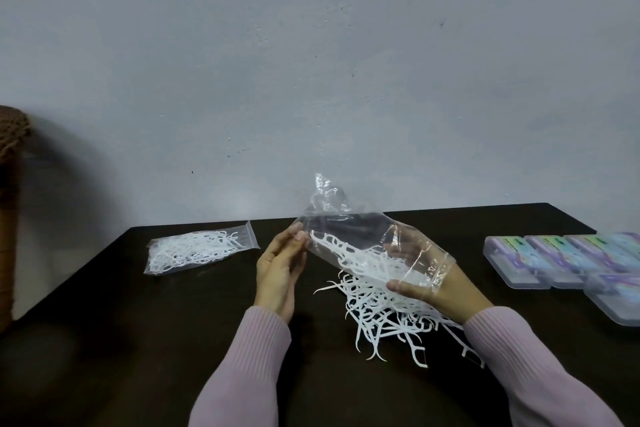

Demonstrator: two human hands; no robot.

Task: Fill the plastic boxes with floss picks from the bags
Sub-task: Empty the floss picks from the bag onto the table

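Note:
I hold a clear plastic bag [349, 229] tilted above the dark table [138, 322], mouth down to the right. My left hand [280, 267] pinches its left edge. My right hand [426, 277] is inside the bag's mouth, thumb and fingers curled round the plastic and several white floss picks. A loose pile of floss picks [377, 322] lies on the table under the bag. A second, sealed zip bag [197, 250] full of picks lies flat at the left. Several closed plastic boxes [561, 260] with purple and blue labels stand at the right.
A grey wall rises right behind the table's far edge. A brown woven object [10, 184] stands beyond the table's left corner. Bare dark tabletop shows at the front left.

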